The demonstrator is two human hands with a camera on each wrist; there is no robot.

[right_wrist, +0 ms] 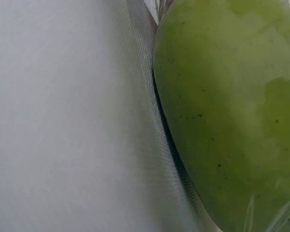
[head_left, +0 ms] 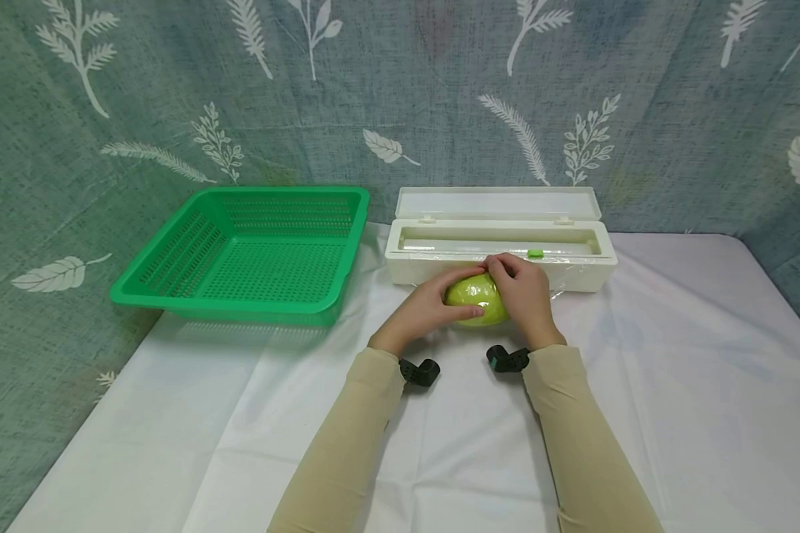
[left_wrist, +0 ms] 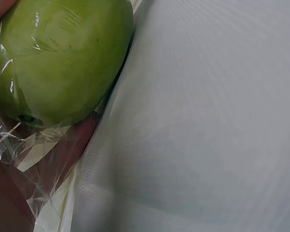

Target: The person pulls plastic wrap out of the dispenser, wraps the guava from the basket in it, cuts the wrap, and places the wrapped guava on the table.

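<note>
A smooth green mango (head_left: pixel 478 298), finely speckled, sits on the white cloth under clear plastic wrap (left_wrist: pixel 36 159). My left hand (head_left: pixel 427 307) grips it from the left, thumb along the near side and fingers over the far top. My right hand (head_left: pixel 523 296) is at the mango's upper right, its fingertips pinching the wrap on top, close to the left fingertips. Loose, crinkled film shows at the mango's stem end in the left wrist view. In the right wrist view the mango (right_wrist: pixel 232 111) fills the right side, with film creases low on it.
Right behind the hands stands a white cling film box (head_left: pixel 400 274), lid (head_left: pixel 496 203) raised, with a small green slider (head_left: pixel 535 253) on its front edge. Film trails over its front at the right. A green perforated basket (head_left: pixel 333 307) stands on the left. A patterned curtain hangs behind.
</note>
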